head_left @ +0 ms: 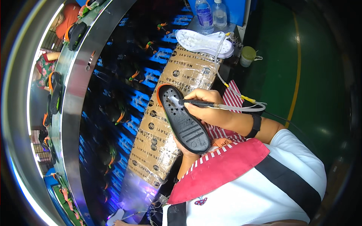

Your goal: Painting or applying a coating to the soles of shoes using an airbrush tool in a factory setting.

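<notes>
A black shoe sole [184, 126] with an orange rim at its toe is tilted in front of me, its holed inner face up. My left hand [183, 147] grips it from beneath near the heel; most of those fingers are hidden behind it. Closed around a black pen-like glue brush [196, 103], my right hand [205, 109] is over the toe half. The pale brush tip touches the sole among the holes, where a whitish wet smear shows. A clear tube [241, 108] runs from the brush's back end past my wrist.
A taped cardboard-covered ledge [151, 139] lies beyond the sole. White soles [203, 42], bottles [204, 17] and a lidded cup [247, 55] stand at its far end. Left, a dark rack carries several shoe parts, beside a curved conveyor [60, 124]; other people are past it.
</notes>
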The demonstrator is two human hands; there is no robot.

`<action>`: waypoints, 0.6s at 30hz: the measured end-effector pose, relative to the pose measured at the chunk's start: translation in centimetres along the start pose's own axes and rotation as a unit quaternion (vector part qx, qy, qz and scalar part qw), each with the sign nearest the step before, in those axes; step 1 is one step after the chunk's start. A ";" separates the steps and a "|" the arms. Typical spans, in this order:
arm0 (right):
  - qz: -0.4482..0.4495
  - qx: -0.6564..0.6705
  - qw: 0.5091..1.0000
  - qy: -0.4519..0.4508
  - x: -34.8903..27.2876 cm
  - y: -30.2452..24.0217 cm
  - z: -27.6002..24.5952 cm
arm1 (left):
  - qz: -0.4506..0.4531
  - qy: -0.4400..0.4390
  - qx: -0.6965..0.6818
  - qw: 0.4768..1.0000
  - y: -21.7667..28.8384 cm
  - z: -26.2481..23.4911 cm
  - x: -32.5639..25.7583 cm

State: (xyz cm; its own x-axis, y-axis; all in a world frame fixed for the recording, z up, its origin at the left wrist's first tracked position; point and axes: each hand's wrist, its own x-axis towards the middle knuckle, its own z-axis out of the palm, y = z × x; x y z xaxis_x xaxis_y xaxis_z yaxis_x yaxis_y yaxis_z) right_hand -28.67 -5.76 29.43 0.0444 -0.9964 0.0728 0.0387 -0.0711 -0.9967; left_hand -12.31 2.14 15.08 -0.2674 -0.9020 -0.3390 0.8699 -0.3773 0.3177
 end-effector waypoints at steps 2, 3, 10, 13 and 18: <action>-0.061 -0.028 0.997 0.024 0.8 0.3 0.1 | 0.004 -0.011 0.002 1.000 -0.1 0.3 0.1; -0.140 -0.093 0.985 0.043 1.2 0.7 0.2 | 0.004 -0.014 0.003 1.000 -0.1 0.3 0.2; -0.306 -0.296 0.905 0.022 1.6 3.0 2.3 | 0.013 -0.034 0.011 0.999 0.1 0.7 0.5; -0.328 -0.244 0.909 -0.079 1.3 2.9 2.2 | 0.020 -0.040 0.010 0.999 0.3 0.8 0.6; -0.261 -0.126 0.957 -0.027 0.9 0.1 1.1 | 0.032 -0.046 0.006 0.998 0.4 0.9 0.7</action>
State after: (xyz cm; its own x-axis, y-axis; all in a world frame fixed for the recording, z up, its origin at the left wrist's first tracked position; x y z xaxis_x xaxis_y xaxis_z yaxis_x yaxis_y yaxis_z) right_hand -27.50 -6.58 29.43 0.1370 -0.8188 0.5575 -0.1716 -0.5739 -0.8008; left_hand -12.53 1.14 15.73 -0.2497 -0.9394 -0.2348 0.8814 -0.3209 0.3465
